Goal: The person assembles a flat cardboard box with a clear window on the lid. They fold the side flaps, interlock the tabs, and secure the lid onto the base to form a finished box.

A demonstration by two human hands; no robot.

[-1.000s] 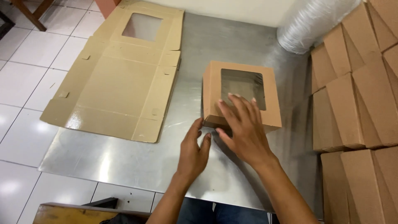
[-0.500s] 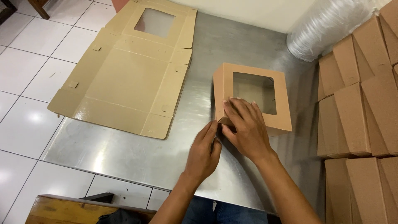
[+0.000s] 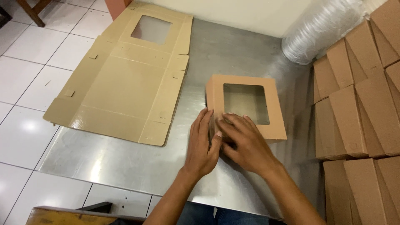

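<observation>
Your two hands meet at the near side of the folded window box (image 3: 250, 106), a tan cardboard carton with a square clear pane in its lid, standing on the steel worktop (image 3: 125, 166). Take that box as your landmark.

Your left hand (image 3: 203, 146) lies flat against the box's near left corner, fingers (image 3: 204, 123) straight and held close together, their tips reaching up along the left wall. Your right hand (image 3: 246, 143) covers the near front edge, fingers a little spread and curved down over the lid's rim, pressing on the cardboard rather than pinching it. The two hands touch each other at the thumbs, just in front of the box. Whether a flap sits under your right palm cannot be told, since the hand hides it.

To the left of the box, well apart from it, an unfolded box blank (image 3: 125, 79) lies flat, its own window cutout at the far end, and part of it overhangs the worktop's left edge above the white tiled floor (image 3: 25, 137). To the right of the box, stacked finished boxes (image 3: 358, 108) stand in rows. Beyond the box's far right corner lies a roll of clear plastic film (image 3: 321, 29).
</observation>
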